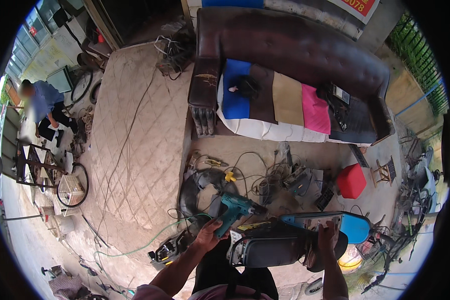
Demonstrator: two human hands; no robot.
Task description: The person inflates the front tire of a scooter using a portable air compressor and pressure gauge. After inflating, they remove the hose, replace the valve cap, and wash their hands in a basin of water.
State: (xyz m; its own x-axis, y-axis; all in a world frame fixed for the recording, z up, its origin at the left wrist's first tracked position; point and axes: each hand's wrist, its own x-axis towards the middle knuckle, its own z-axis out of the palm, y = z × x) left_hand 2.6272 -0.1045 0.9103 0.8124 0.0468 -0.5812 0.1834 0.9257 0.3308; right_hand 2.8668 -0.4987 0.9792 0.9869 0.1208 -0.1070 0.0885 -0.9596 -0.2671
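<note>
My left hand (211, 237) is closed around the handle of a teal cordless drill (232, 212). The drill's dark nose points right, over the back part of an electric scooter. Its black padded seat (272, 251) is right in front of my legs. Beyond the seat lies a long bright-blue panel (355, 229) with a greyish middle section. My right hand (327, 236) reaches to the near edge of that section, fingers bent and close together. Whatever lies between those fingers is too small or hidden to name.
A brown leather sofa (305, 42) with coloured cushions stands at the back. Cables and tools litter the floor before it, near a red stool (351, 181). An open toolbox (171, 252) sits left of my legs. Another person (47, 102) crouches at the far left.
</note>
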